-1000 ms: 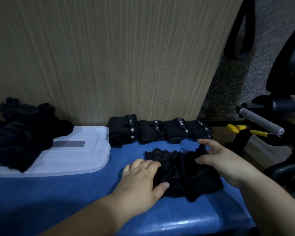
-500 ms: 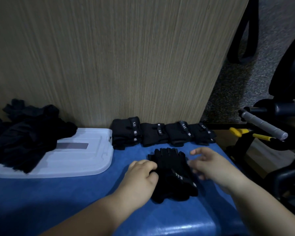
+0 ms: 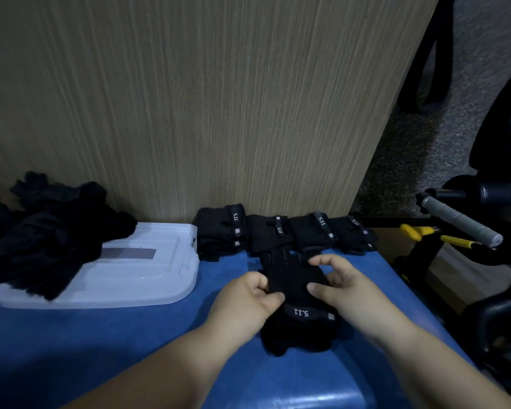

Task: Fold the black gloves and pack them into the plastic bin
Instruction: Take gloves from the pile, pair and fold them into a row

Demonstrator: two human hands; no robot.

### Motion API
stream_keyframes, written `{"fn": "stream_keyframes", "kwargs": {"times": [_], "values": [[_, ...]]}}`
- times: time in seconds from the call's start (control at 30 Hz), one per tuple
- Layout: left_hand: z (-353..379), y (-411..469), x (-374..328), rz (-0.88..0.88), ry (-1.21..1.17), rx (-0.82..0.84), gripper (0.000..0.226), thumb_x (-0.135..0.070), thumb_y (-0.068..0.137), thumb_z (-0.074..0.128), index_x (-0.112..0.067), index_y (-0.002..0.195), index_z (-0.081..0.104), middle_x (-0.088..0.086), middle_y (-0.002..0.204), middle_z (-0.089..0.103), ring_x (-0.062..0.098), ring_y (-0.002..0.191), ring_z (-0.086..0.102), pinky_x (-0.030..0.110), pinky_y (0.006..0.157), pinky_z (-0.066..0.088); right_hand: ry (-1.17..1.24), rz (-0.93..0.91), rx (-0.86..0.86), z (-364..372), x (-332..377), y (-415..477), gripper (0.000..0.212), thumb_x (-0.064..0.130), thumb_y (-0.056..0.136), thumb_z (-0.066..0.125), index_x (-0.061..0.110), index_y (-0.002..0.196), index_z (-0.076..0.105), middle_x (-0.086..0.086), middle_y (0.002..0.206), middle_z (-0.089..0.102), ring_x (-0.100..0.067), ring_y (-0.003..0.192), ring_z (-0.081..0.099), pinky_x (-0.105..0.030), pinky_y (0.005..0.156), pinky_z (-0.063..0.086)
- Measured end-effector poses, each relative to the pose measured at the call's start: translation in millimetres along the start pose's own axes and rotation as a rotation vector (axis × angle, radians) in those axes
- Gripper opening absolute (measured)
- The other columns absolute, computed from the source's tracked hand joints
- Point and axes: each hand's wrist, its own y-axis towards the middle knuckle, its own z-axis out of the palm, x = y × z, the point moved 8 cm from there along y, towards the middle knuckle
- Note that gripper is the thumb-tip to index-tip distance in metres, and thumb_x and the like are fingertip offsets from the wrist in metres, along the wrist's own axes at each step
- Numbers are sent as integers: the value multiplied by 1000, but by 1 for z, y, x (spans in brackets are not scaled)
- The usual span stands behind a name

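Note:
A pair of black gloves (image 3: 298, 317) lies stacked on the blue surface (image 3: 130, 343), wrist strap with white lettering toward me, fingertips pointing away. My left hand (image 3: 248, 296) pinches the stack's left edge with thumb and curled fingers. My right hand (image 3: 342, 284) holds the right side, thumb on top and fingers curled over the far part. Several folded black gloves (image 3: 281, 233) stand in a row against the wooden panel. A loose heap of black gloves (image 3: 45, 228) rests on the left, partly on a translucent plastic lid (image 3: 136, 273).
A wood-grain panel (image 3: 204, 98) rises directly behind the surface. To the right, past the surface's edge, are a grey-handled bar (image 3: 460, 224), yellow-handled pliers (image 3: 425, 234) and black chair parts over a carpeted floor.
The gloves were spread sideways under both hands, then brought together into a stack lying lengthwise. Both hands have now closed on its sides.

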Motion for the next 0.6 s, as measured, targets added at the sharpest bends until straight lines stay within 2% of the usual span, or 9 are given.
{"fn": "stream_keyframes", "kwargs": {"times": [0.03, 0.1, 0.2, 0.27, 0.33, 0.4, 0.43, 0.5, 0.6], "values": [[-3, 0, 1, -5, -26, -17, 14, -28, 80, 70, -19, 84, 60, 2, 74, 73, 12, 62, 63, 31, 64, 54, 20, -8, 9, 2, 0, 0, 30, 7, 86, 67, 31, 103, 61, -15, 80, 67, -18, 64, 63, -34, 61, 53], [-10, -2, -2, -6, -55, -55, 20, -24, 83, 69, -20, 94, 53, 2, 77, 72, 9, 61, 62, 20, 52, 48, 31, -25, 15, 5, 1, 1, 27, 5, 87, 66, 30, 99, 65, -17, 93, 69, -20, 72, 65, -38, 71, 55], [-15, -4, -3, 43, 102, -97, 32, -30, 85, 67, -26, 103, 41, -5, 65, 59, 3, 53, 52, 16, 50, 40, -2, -39, -2, 6, 1, 3, 24, 4, 86, 66, 25, 97, 67, -10, 86, 70, -9, 64, 63, -23, 64, 53], [-12, -6, -5, 104, 281, -97, 40, -36, 87, 63, -33, 111, 31, -10, 66, 52, 1, 58, 50, 17, 53, 37, -80, -39, -23, 4, -2, 5, 22, 4, 87, 66, 23, 97, 67, 4, 71, 65, 2, 54, 58, -12, 56, 46], [-8, -10, -9, 175, 469, -87, 48, -41, 88, 58, -35, 122, 25, -10, 86, 56, 6, 82, 54, 19, 67, 40, -190, -33, -18, 4, -7, 7, 20, 7, 87, 67, 25, 96, 66, 12, 70, 60, 4, 56, 56, -8, 53, 42], [-4, -14, -13, 224, 583, -96, 53, -40, 91, 54, -33, 133, 22, -6, 113, 51, 11, 113, 43, 24, 90, 39, -341, -40, -9, 4, -12, 8, 20, 16, 86, 70, 35, 92, 65, 10, 76, 57, 0, 67, 54, -10, 59, 43], [-4, -15, -15, 251, 617, -106, 53, -38, 92, 52, -33, 136, 22, -8, 124, 44, 11, 122, 34, 25, 100, 34, -412, -51, -18, 3, -12, 9, 21, 21, 84, 71, 40, 90, 63, 8, 79, 53, -3, 70, 52, -13, 62, 42], [-3, -18, -22, 333, 669, -108, 51, -36, 94, 48, -37, 139, 24, -14, 139, 26, 9, 132, 20, 27, 112, 22, -507, -109, -52, 0, -8, 9, 28, 26, 82, 73, 49, 91, 58, 7, 88, 48, -4, 78, 51, -11, 68, 39], [4, -19, -27, 458, 723, 6, 47, -34, 99, 40, -44, 143, 26, -27, 153, 2, 1, 143, -5, 32, 119, 5, -531, -303, -84, -2, 9, 4, 38, 25, 82, 74, 53, 101, 57, 20, 108, 46, 4, 104, 47, -10, 91, 34]]}}
